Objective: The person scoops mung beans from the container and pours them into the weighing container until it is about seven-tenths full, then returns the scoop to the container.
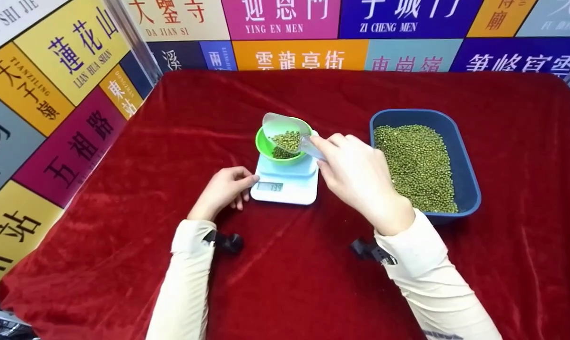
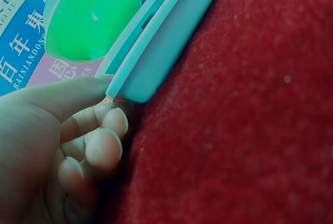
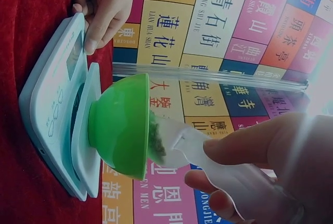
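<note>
My right hand point(image 1: 360, 174) grips the handle of a clear plastic scoop point(image 3: 195, 153), which tilts over a green bowl point(image 3: 122, 125). Green beans point(image 1: 287, 140) lie in the scoop, and more show in the bowl below it. The bowl stands on a white kitchen scale point(image 1: 285, 193) whose display point(image 1: 270, 186) appears to read 139. At the scale's front left corner, my left hand point(image 1: 226, 189) pinches the edge, thumb on top and fingers curled beneath, as the left wrist view shows.
A dark blue tub point(image 1: 469, 179) full of green beans stands to the right of the scale, beside my right hand. Red velvet cloth point(image 1: 285, 283) covers the table. Panels with large printed characters point(image 1: 299, 53) rise along the back and left sides.
</note>
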The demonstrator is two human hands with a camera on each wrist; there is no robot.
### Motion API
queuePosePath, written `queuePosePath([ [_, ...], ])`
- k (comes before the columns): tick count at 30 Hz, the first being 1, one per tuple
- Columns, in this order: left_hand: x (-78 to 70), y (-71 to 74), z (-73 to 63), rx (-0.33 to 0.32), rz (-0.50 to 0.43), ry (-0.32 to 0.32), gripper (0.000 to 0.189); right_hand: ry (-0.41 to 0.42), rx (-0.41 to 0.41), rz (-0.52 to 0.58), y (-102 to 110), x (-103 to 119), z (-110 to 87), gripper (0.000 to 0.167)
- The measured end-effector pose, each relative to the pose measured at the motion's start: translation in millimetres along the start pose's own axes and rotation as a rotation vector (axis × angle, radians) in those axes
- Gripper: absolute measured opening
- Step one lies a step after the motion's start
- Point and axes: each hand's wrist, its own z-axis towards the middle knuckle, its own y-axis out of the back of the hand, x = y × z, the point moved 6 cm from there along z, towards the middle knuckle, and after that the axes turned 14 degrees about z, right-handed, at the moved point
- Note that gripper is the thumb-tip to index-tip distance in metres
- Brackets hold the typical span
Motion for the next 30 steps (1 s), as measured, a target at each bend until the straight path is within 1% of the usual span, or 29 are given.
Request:
queuePosePath([
  [4, 0.3, 0.1, -0.1, -0.001, 0.002, 0.003, 0.031, 0.007, -0.012, 0.002, 0.3, 0.9, 0.3, 0.039],
  [13, -0.5, 0.0, 0.0, 0.000, -0.007, -0.003, 0.030, -0.004, -0.015, 0.013, 0.0, 1.5, -0.2, 0.041],
  [21, -0.6, 0.5, -0.2, -0.003, -0.015, -0.007, 0.031, 0.004, -0.028, 0.021, 1.2, 2.7, 0.0, 0.039],
  [30, 0.7, -0.3, 0.7, -0.007, -0.011, -0.016, 0.033, -0.007, -0.002, 0.016, 0.6, 1.4, -0.5, 0.041],
])
